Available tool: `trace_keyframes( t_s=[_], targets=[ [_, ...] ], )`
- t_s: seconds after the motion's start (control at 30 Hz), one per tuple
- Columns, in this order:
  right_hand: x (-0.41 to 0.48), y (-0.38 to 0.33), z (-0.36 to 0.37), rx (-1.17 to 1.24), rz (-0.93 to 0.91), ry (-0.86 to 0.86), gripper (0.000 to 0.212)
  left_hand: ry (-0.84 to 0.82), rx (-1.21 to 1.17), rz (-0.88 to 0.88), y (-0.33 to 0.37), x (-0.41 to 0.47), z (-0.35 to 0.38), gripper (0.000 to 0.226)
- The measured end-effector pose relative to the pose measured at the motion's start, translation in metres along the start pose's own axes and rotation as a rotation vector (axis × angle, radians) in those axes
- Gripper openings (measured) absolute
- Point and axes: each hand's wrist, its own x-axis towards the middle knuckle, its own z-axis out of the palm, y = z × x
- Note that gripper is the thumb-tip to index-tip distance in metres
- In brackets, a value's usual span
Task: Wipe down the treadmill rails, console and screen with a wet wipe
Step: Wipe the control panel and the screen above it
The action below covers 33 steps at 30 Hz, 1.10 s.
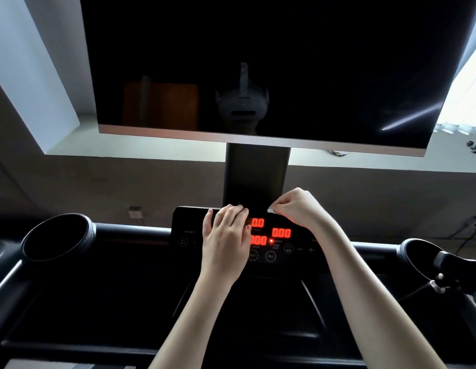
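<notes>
The black treadmill console (292, 251) sits low in the middle, with red digits lit. My left hand (226, 235) lies flat on its left half, fingers together, with nothing visible under it. At the console's top edge my right hand (298, 209) is pinched on a small white wet wipe (270, 210), of which only a corner shows. The large dark screen (271, 62) on its post (256, 171) fills the upper view. Black rails (130, 231) run left and right of the console.
Round black cup holders stand at the left (57, 237) and right (415, 253) ends of the rail. A dark object with a cable (449, 267) rests in the right holder. A wall ledge (151, 145) runs behind the screen, and a bright window (468, 83) is at the right.
</notes>
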Motion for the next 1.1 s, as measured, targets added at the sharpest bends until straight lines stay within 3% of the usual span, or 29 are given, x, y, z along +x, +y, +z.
trace_keyframes(
  t_s=[0.17,0.37,0.6,1.1],
  targets=[
    [0.004,-0.028,0.032,0.049,-0.119,-0.047,0.011,0.122,0.093,-0.136,-0.029,-0.003,-0.012,0.044],
    [0.000,-0.009,0.009,0.059,-0.049,-0.041,0.008,0.126,0.092,-0.103,-0.033,-0.006,-0.008,0.043],
    [0.007,-0.050,0.049,0.048,-0.155,-0.088,0.012,0.149,0.088,-0.098,-0.036,-0.004,-0.006,0.041],
    [0.010,-0.050,0.045,0.045,-0.139,-0.127,0.012,0.123,0.067,-0.073,-0.040,-0.005,-0.007,0.042]
  ],
)
